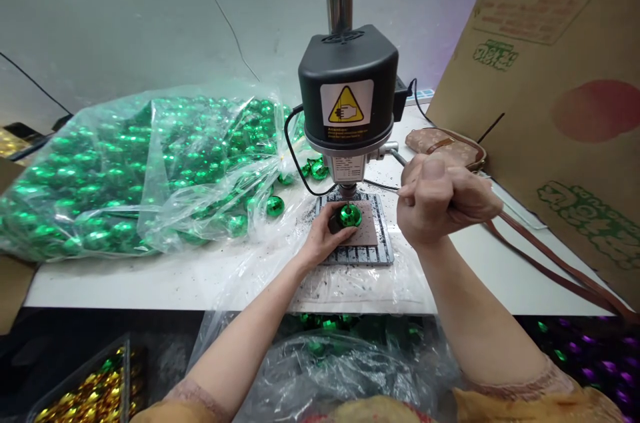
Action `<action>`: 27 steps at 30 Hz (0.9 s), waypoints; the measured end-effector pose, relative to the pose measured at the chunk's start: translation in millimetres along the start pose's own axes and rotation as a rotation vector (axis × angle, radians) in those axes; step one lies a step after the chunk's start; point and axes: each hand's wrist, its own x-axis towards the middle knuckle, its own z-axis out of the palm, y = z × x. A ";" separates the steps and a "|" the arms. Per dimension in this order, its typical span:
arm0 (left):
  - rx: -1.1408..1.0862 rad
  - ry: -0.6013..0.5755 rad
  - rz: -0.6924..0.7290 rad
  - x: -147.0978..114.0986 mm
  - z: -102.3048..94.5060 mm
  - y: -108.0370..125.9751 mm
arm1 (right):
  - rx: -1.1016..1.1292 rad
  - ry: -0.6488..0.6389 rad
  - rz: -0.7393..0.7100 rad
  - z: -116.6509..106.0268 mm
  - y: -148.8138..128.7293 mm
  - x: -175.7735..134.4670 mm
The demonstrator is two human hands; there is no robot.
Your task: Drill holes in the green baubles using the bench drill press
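Under the chuck of a black drill press (349, 89), my left hand (326, 236) grips a shiny green ball (351, 215) between thumb and fingers. The ball rests on a brown board (364, 236) on the slotted metal base (384, 253), and the drill's tip meets its top. My right hand (443, 199) is closed in a fist around the drill press lever (397, 156), to the right of the machine head. Dark shavings lie scattered about the base.
A big clear plastic bag (150, 169) of green balls fills the table's left side, with loose green balls (275, 205) by its mouth. At right stand a brown handbag (445, 146) and a large cardboard box (560, 109). Below the front edge hangs a plastic bag (345, 369).
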 end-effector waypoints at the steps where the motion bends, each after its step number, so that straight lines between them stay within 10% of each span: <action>1: -0.001 0.002 0.001 0.1 0.0 0.2 | 0.004 0.002 -0.021 -0.6 0.8 -0.8; 21: -0.024 -0.003 -0.016 0.8 -0.3 -1.5 | 0.075 -0.125 -0.093 -16.9 5.4 -17.1; 27: 0.001 0.021 -0.025 0.5 0.7 -1.5 | 0.012 -0.054 0.177 3.6 -12.4 16.2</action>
